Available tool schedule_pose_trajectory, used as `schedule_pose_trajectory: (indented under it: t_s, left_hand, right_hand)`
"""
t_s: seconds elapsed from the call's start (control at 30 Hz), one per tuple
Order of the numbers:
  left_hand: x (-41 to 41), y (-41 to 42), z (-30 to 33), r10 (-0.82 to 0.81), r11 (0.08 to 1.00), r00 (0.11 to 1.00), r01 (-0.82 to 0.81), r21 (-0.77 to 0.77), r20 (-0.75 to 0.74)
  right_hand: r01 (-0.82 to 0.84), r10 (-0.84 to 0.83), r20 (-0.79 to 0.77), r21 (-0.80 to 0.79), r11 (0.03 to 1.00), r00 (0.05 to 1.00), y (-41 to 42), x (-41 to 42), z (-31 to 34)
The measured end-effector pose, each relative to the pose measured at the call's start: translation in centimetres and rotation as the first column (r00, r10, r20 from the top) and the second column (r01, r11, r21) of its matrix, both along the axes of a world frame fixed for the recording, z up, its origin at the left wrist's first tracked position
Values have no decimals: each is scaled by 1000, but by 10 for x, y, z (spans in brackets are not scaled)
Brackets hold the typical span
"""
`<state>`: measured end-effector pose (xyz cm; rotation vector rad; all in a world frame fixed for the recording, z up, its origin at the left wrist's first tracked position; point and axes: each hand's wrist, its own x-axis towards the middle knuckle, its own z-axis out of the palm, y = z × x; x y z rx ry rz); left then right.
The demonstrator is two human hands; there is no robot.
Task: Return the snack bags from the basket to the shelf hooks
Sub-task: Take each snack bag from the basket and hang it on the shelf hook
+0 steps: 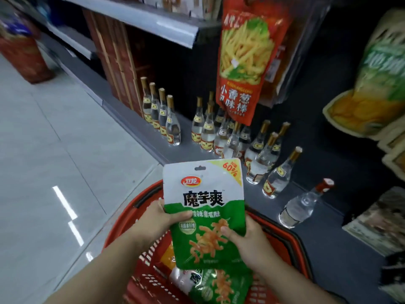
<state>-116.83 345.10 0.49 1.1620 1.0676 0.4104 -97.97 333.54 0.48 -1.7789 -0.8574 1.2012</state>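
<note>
Both hands grip green snack bag above basket.

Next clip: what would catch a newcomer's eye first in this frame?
A green and white snack bag sits dead centre, gripped by the left hand and right hand above a red basket that holds another such bag. Upper right, an orange snack bag hangs over glass bottles that stand on the low shelf.
</note>
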Motion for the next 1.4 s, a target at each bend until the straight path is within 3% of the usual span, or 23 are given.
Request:
schedule_pose_trajectory:
  t_s: [0.43,0.63,0.77,0.93,1.13,1.4]
  left_hand:
    - [25,-40,492,134,943,975,-181,279,178]
    - [51,-53,653,88,911,949,-199,361,302]
    - [68,-45,702,53,879,919,-229,418,391]
    - [90,-24,724,-64,918,873,-139,371,484]
    - [106,9,734,-315,897,848,119,427,426]
    - [117,44,739,-415,853,814,193,484,407]
  right_hand:
    - [118,-126,22,223,968,992,-37,5,486]
    - [172,-200,39,368,914,979,-47,23,641]
    - [198,-230,20,442,875,973,-45,34,696]
    - [300,-339,-20,516,802,941,-38,40,721]
    - [459,-507,-80,560,689,858,-23,48,735]
    - [493,-614,19,577,651,789,-9,36,743]
